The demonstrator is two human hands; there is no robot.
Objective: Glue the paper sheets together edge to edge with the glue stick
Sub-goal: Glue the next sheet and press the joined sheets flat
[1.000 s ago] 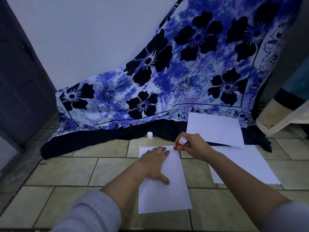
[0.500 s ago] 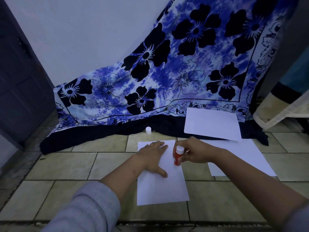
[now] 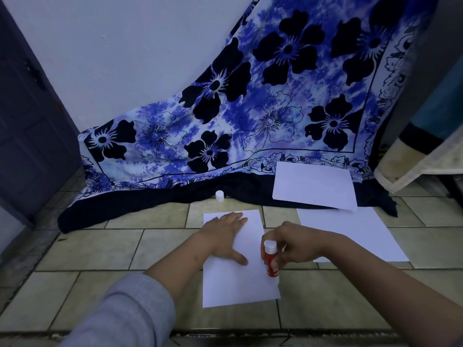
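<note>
At right edge of white paper sheet [image 3: 235, 286], right hand [image 3: 298, 244] grip wraps red glue stick [image 3: 268, 257]; left hand [image 3: 224, 236] flat on it; neighbour sheet [image 3: 350, 234] apart.

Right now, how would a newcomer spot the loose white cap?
Find the blue flowered cloth draped against the wall. Where its dark hem meets the tiled floor, just beyond the left hand, stands the cap. It is small and round, unlike the flat paper sheets.

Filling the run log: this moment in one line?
left hand presses sheet | right hand holds glue stick at sheet's right edge | cap on floor
</note>
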